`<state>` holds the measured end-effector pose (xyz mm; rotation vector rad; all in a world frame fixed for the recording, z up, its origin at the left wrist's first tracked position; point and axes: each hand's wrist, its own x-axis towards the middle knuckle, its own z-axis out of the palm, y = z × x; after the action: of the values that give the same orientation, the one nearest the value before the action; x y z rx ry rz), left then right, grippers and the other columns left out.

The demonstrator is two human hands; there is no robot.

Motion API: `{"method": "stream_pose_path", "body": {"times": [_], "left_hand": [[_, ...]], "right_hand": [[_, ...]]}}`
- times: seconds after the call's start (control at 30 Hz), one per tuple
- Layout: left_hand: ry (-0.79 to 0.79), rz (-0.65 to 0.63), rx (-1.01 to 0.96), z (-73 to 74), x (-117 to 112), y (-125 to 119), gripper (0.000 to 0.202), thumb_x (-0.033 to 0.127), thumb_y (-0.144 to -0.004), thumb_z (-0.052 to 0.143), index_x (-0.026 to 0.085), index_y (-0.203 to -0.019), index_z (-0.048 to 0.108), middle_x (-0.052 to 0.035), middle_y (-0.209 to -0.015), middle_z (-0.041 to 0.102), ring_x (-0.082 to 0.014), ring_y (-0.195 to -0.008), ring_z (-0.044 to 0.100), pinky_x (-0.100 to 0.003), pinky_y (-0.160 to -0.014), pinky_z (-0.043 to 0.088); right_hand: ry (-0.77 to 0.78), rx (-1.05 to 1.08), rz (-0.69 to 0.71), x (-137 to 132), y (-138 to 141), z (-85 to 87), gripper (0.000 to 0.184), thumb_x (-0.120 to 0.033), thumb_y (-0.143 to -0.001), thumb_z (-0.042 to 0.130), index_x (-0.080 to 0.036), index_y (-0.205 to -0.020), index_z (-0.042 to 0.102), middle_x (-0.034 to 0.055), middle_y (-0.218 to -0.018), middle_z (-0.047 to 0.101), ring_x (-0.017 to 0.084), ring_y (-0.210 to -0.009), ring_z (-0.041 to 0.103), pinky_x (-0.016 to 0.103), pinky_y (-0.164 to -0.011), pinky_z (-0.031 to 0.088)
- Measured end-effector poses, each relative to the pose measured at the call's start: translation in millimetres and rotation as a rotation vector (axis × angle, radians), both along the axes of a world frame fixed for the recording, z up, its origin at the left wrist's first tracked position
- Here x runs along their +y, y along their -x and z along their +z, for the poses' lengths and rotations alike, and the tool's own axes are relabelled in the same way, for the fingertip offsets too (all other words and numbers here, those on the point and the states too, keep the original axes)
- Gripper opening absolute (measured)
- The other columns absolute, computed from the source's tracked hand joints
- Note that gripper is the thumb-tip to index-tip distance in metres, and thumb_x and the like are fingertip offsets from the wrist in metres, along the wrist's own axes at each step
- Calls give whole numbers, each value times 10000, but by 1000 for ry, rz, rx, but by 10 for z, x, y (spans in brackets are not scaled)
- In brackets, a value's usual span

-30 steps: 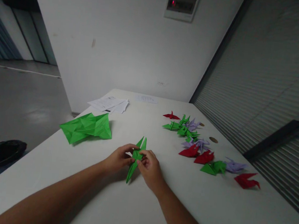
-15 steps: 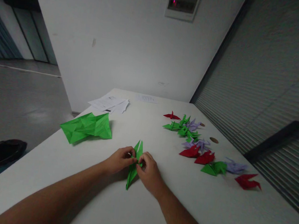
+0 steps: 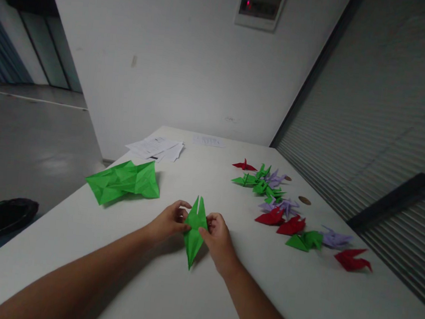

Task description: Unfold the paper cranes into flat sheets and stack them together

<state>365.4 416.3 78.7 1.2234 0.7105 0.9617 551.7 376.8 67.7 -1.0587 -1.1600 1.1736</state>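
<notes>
Between my two hands is a folded green origami paper (image 3: 194,235), a long diamond with two narrow points at the far end and one point towards me. My left hand (image 3: 171,221) pinches its left edge, thumb on top. On the right edge my right hand (image 3: 219,238) grips it the same way, with the thumb on the face and the fingers curled behind. The paper is held just at or above the white table (image 3: 147,293); I cannot tell whether its near tip touches.
Creased green sheets (image 3: 123,183) lie at the left. Along the right are several folded paper cranes in green, red and purple, among them a red crane (image 3: 353,259). Printed papers (image 3: 157,147) sit at the back left. A black-lined bin (image 3: 0,217) stands on the floor.
The green paper has turned from a narrow, side-tilted view to show its broad flat face. My hands have moved slightly apart, from its middle to its two side edges.
</notes>
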Motion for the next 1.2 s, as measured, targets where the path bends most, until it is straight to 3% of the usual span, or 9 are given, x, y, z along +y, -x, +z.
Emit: {"method": "stream_pose_path", "body": {"times": [0.1,0.2,0.37,0.57,0.77,0.93,1.2], "left_hand": [[9,-74,1,-16,2,13,369,218,-665,882,153,-942,647,-37,-878,694,-175,-795,656,-293,-727,493],[18,-108,-45,-3,-27,16,346,218,-689,871,163,-948,649,-54,-959,712,-191,-838,673,-303,-740,510],[-21,-106,-83,40,-77,5,367,194,-677,856,176,-940,601,-45,-980,698,-191,-851,669,-290,-712,515],[-40,-94,-1,67,-88,-2,363,215,-682,829,185,-911,548,-18,-860,671,-172,-767,642,-274,-666,486],[-77,-92,-45,96,-112,-13,357,249,-667,845,174,-823,533,14,-746,617,-131,-684,564,-250,-636,433],[9,-122,-141,77,-134,-9,367,232,-662,859,176,-819,531,13,-765,611,-126,-687,556,-240,-627,412],[70,-173,-176,49,-124,6,371,202,-670,876,179,-905,589,-6,-852,638,-147,-771,596,-258,-680,437]], "right_hand": [[26,55,127,-34,8,80,328,-250,-696,759,-232,-978,595,-3,-828,668,194,-767,637,297,-685,499],[39,107,160,-75,20,144,335,-264,-717,771,-226,-1028,652,-11,-805,660,178,-739,628,279,-655,488],[127,172,167,-105,27,173,550,-248,-684,795,-234,-1200,607,-24,-805,656,156,-652,616,247,-554,467],[125,95,187,-101,15,145,226,-284,-714,798,-198,-847,637,-14,-744,673,145,-632,595,229,-546,425],[81,66,171,-99,26,115,286,-382,-719,847,-197,-857,677,5,-785,689,209,-791,649,315,-733,508],[80,54,155,-110,30,100,297,-394,-725,862,-195,-858,687,13,-799,694,218,-831,656,338,-790,507],[107,112,146,-90,31,105,399,-451,-696,881,-201,-752,576,-19,-689,657,149,-613,587,262,-596,434]]}}
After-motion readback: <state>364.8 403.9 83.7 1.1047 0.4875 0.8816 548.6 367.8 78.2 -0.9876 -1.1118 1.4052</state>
